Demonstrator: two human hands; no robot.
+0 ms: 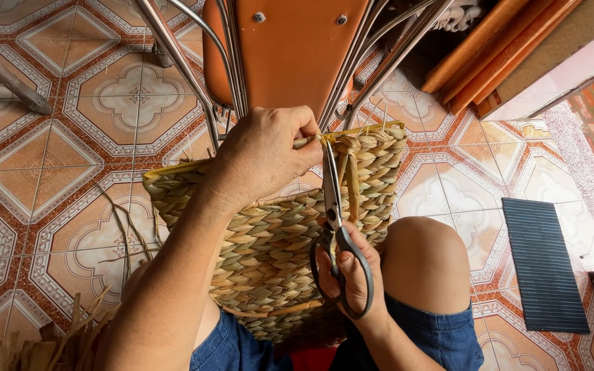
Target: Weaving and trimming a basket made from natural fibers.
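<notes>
Trimming a woven straw basket with scissors, over a patterned tile floor.

The woven basket (pixel 269 240) lies across the person's lap, its rim tilted up toward an orange chair (pixel 287 48) with metal legs. The left hand (pixel 262 154) is closed, pinching a loose straw strand (pixel 305 142) at the basket's top edge. The right hand (pixel 348 271) grips the grey handles of the scissors (pixel 331 206), fingers through the loops, blades pointing up to the strand and nearly together. Dry straw scraps (pixel 42 343) lie on the tiled floor (pixel 49 158) at lower left; a dark ribbed mat (pixel 543 264) sits to the right.
</notes>
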